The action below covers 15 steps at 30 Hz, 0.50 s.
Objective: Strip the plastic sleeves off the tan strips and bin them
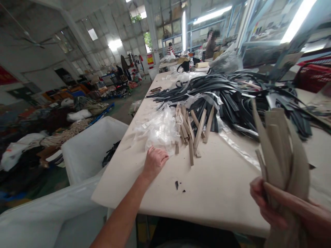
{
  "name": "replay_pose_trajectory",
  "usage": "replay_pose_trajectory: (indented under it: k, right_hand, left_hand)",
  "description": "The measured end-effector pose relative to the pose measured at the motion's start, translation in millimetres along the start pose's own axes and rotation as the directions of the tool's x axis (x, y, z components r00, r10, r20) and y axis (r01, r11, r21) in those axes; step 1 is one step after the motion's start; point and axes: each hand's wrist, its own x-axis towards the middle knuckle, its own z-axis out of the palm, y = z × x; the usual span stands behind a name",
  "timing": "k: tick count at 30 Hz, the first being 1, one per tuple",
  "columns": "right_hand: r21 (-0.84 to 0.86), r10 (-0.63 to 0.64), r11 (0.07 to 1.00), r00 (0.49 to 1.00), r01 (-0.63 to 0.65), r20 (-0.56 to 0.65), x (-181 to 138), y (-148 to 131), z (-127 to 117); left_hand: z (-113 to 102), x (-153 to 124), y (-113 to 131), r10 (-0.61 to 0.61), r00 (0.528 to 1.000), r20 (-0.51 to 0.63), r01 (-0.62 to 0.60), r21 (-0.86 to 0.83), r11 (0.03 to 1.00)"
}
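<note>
Right hand [294, 203] grasping a fanned bundle of beige strips [278, 148] by the front edge of the cream tabletop [219, 186] | elbow room, then left hand [156, 160] curled at crumpled clear plastic film [161, 131]; from here I can't tell if it grips | loose beige strips [199, 132] alongside | long black strips [227, 103] heaped beyond

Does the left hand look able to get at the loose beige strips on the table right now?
Probably yes: bare tabletop leaves the way free between the left hand and the near ends of the beige strips. The hand is curled at the clear plastic, though; whether it grips it, I cannot tell.
</note>
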Motion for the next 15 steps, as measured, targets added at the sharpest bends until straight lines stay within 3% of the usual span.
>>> replay_pose_trajectory:
  k: [2,4,7,12,15]
  right_hand:
    - [0.179,0.115,0.975,0.989,-0.130,0.093,5.2,1.0,14.2]
    - [0.230,0.128,0.960,0.980,-0.161,0.151,8.5,3.4,26.4]
    - [0.135,0.057,0.987,0.982,-0.082,0.180,12.0,5.4,33.8]
    - [-0.070,0.013,0.998,0.990,-0.003,0.141,20.5,-10.5,41.2]
    - [-0.069,-0.019,0.997,0.968,0.037,0.249,28.6,-27.2,66.4]
  left_hand:
    - [0.4,-1.1,-1.3,-0.039,0.999,-0.003,0.039,0.012,0.999]
    - [1.0,1.8,-4.1,-0.069,0.997,0.026,0.068,0.034,0.997]
    - [-2.4,2.8,-4.7,-0.038,0.996,0.079,0.036,0.036,0.999]
    - [-24.1,-21.3,16.2,0.203,0.979,0.029,-0.202,-0.032,0.979]
    - [-43.2,-29.5,33.5,0.282,0.959,-0.023,-0.283,-0.023,0.959]
